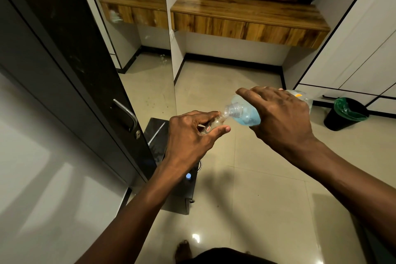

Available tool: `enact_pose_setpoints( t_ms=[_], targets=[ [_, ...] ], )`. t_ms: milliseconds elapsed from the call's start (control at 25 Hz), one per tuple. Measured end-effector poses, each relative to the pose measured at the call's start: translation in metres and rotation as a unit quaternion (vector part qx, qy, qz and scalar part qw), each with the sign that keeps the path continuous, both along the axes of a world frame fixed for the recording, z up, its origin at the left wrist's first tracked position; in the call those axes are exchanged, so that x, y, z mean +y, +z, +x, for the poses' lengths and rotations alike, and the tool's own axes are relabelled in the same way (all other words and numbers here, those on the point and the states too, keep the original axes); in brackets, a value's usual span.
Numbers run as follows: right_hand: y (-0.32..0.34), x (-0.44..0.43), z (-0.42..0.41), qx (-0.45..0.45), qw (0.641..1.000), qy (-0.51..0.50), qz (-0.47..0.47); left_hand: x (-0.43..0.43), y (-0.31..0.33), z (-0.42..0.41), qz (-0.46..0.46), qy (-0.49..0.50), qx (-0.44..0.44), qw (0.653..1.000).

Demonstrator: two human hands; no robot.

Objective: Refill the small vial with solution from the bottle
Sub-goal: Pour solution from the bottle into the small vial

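Both things are held in mid-air over the tiled floor [257,178]; nothing carries them. Left hand [190,133] pinches the small clear vial [214,123] between thumb and curled fingers, neck tipped up and to the right to meet the pour. Right hand [282,113] wraps the clear plastic bottle [244,111] from above and has it tipped neck-down to the left. The bottle mouth touches or sits just over the vial mouth; I can't tell which. Blue solution [246,119] pools in the bottle shoulder near the neck. No stream is visible, and the vial's fill level is too small to read. Likely the pouring step, just starting or going slowly. The hands are kept close so the narrow mouths line up.

Around:
- A black box [156,135] stands on the floor below the left hand, with a small blue cap [188,176] on its near end, probably the bottle's.
- A black bin [345,113] with a green liner is at the right, by the cupboards.
- A wooden ledge [246,17] is ahead, and a dark door with a metal handle [126,113] is to the left.

Nothing blocks the pour. A spill would land on the floor or the box.
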State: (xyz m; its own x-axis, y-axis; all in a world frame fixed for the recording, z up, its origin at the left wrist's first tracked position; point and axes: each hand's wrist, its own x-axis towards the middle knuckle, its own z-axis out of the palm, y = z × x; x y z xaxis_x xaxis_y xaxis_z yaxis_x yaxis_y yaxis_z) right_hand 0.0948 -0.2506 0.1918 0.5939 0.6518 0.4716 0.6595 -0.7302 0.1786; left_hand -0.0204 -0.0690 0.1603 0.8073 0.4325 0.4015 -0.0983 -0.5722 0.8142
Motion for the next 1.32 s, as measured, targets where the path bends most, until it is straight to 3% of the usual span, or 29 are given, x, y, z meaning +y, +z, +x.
enact_pose_setpoints(
  t_ms=[1320],
  targets=[
    [0.0088,0.0033,0.0025,-0.020,0.999,0.031,-0.016,0.0001,-0.0017,-0.0013,-0.008,0.011,0.003,1.000]
  ],
)
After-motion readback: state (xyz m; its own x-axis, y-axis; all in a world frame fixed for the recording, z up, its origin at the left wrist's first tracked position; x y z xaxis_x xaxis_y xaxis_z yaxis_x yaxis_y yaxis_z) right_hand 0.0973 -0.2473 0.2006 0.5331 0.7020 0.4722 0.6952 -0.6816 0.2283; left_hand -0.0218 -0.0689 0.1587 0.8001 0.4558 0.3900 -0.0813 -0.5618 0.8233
